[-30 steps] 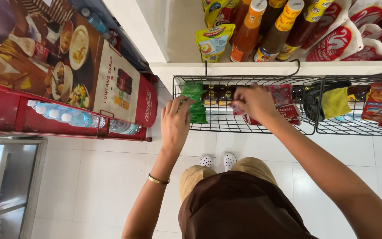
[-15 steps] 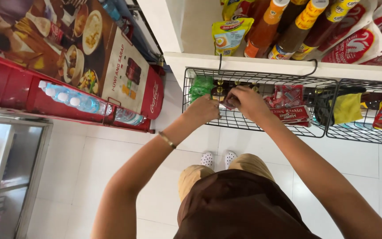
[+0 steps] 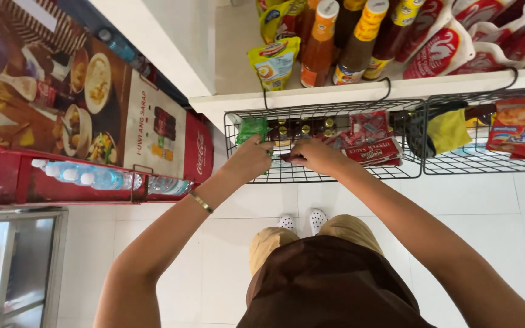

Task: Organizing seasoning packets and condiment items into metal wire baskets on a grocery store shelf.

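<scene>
- Your left hand [image 3: 249,159] reaches into the left wire basket [image 3: 323,176] hung from the white shelf [image 3: 335,94]. Its fingers curl down among the goods just beside a green packet [image 3: 252,129]; whether they grip anything, I cannot tell.
- Your right hand [image 3: 312,155] sits close beside the left, fingers bent and pinching at something small and dark at the basket's middle. The item itself is hidden, so the grip is uncertain.
- Small dark bottles with gold caps [image 3: 302,129] stand upright in a row at the far side of the basket, just beyond your fingertips; red sachets [image 3: 369,146] lie flat to their right. Upright rows likely keep the caps visible and easy to pick.
- A second basket [image 3: 487,164] hangs to the right, holding a yellow cloth-like item [image 3: 449,130] and a red-orange pack [image 3: 524,124].
- On the shelf above: tall sauce bottles [image 3: 320,45] and pouches.
- Room: white tiled floor [image 3: 214,243]; red drinks cooler [image 3: 92,176] on the left with water bottles [image 3: 80,176].
</scene>
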